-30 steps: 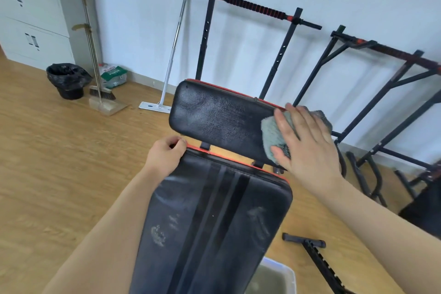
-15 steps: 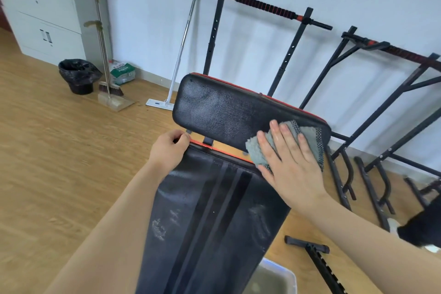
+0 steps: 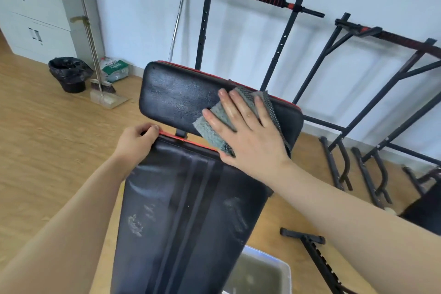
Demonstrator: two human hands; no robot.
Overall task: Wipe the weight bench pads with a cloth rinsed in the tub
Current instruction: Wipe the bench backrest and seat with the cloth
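A black weight bench with red trim fills the middle. Its long pad (image 3: 188,217), scuffed with pale marks, runs toward me. The shorter far pad (image 3: 176,95) is tilted up. My right hand (image 3: 248,136) lies flat with fingers spread on a grey cloth (image 3: 212,126), pressing it against the right half of the far pad. My left hand (image 3: 137,142) grips the far left corner of the long pad at its red edge. A clear plastic tub (image 3: 284,272) of murky water sits on the floor at the bottom, right of the bench.
Black pull-up frames (image 3: 293,31) lean on the white wall behind the bench. A black frame piece (image 3: 307,243) lies on the wooden floor at right. At far left stand a black bin (image 3: 69,74), a broom with dustpan (image 3: 102,88), a green bag and a white cabinet (image 3: 31,9).
My right hand has slid the cloth leftward along the far pad, from its right end toward the middle. My left hand has kept its grip on the long pad's corner.
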